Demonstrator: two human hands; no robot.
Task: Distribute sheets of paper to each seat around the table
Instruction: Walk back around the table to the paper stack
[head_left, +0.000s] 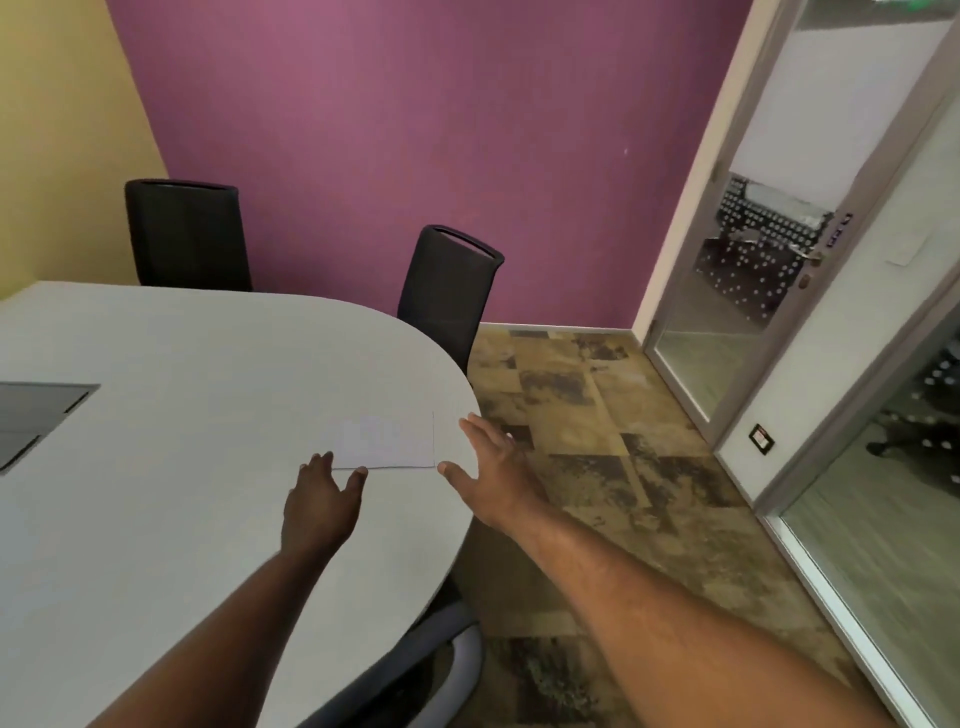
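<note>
A white sheet of paper (389, 441) lies flat on the pale oval table (182, 493), close to its rounded right end. My left hand (319, 504) rests open just at the sheet's near left corner, fingertips touching or almost touching its edge. My right hand (493, 467) hovers open over the table's right rim, just right of the sheet, fingers spread and holding nothing. Two black chairs stand at the far side: one at the back left (187, 234), one near the table's far right curve (449, 291).
A dark chair (415, 670) is tucked under the near right edge of the table. A grey cable hatch (36, 421) is set into the tabletop at left. Patterned carpet (597, 441) spreads to the right, bounded by glass partitions and a glass door (753, 291).
</note>
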